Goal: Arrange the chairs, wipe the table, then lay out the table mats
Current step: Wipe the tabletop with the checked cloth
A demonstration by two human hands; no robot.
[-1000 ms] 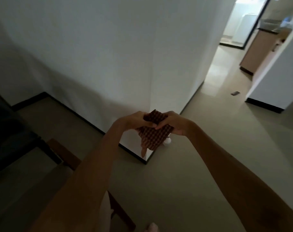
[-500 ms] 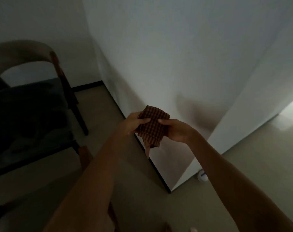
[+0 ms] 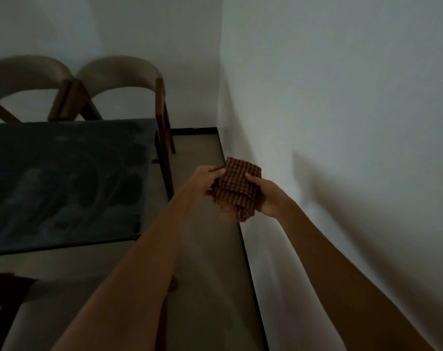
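A folded brown checked cloth [image 3: 237,187] is held in front of me, over the floor strip between table and wall. My left hand [image 3: 205,177] pinches its left edge and my right hand [image 3: 266,196] grips its right side from below. The dark table [image 3: 63,178] fills the left of the view, its top streaked with pale smears. Two chairs with beige curved backs stand at its far side, one at the left [image 3: 23,72] and one beside it [image 3: 119,72]. A dark chair part [image 3: 5,295] shows at the bottom left.
A white wall [image 3: 342,122] runs close along my right, with a dark skirting line [image 3: 250,274] at its foot. Another white wall stands behind the chairs. Between the table's right edge and the wall lies a narrow strip of beige floor [image 3: 210,249].
The view has swung left from the hallway and wall corner to the table and both far chairs. Both hands have kept hold of the cloth throughout, working its folds.
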